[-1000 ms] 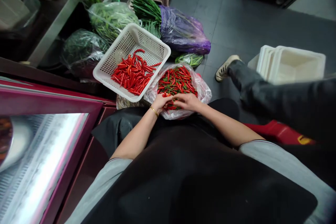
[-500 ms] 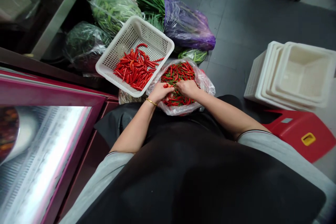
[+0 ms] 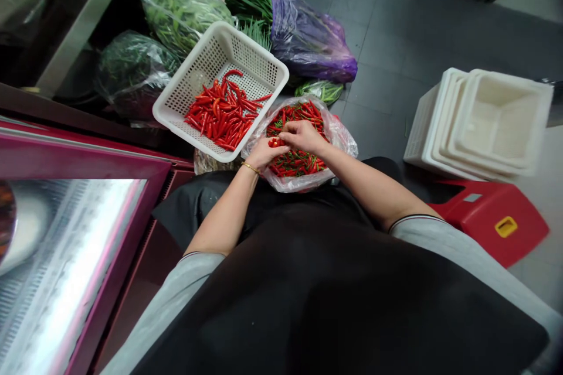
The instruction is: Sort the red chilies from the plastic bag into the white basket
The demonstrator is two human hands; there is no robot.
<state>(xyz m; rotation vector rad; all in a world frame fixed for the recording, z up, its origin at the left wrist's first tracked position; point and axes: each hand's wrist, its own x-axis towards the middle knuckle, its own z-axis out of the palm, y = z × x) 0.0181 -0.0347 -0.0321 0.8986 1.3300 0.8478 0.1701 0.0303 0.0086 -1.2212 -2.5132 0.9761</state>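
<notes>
My left hand (image 3: 264, 154) is closed on several red chillies (image 3: 275, 142), whose ends show between thumb and fingers. Right beside it, my right hand (image 3: 301, 136) is pinched, its fingertips at those chillies; what lies in the pinch is too small to make out. Both hands are over a clear plastic bag (image 3: 347, 139) full of red chillies with green stems (image 3: 303, 165). To the left of the bag stands a white perforated basket (image 3: 176, 99). A heap of red chillies (image 3: 222, 114), with no green stems showing, lies inside it.
Bagged greens (image 3: 187, 12), a dark bag of leaves (image 3: 132, 70) and a purple bag (image 3: 312, 41) with long green stalks lie beyond the basket. Stacked white baskets (image 3: 501, 117) and a red plastic stool (image 3: 501, 220) are at right. A glass-topped cabinet (image 3: 88, 246) borders the left.
My right hand has risen out of the chillies in the bag and moved left to my left hand. The view has shifted slightly.
</notes>
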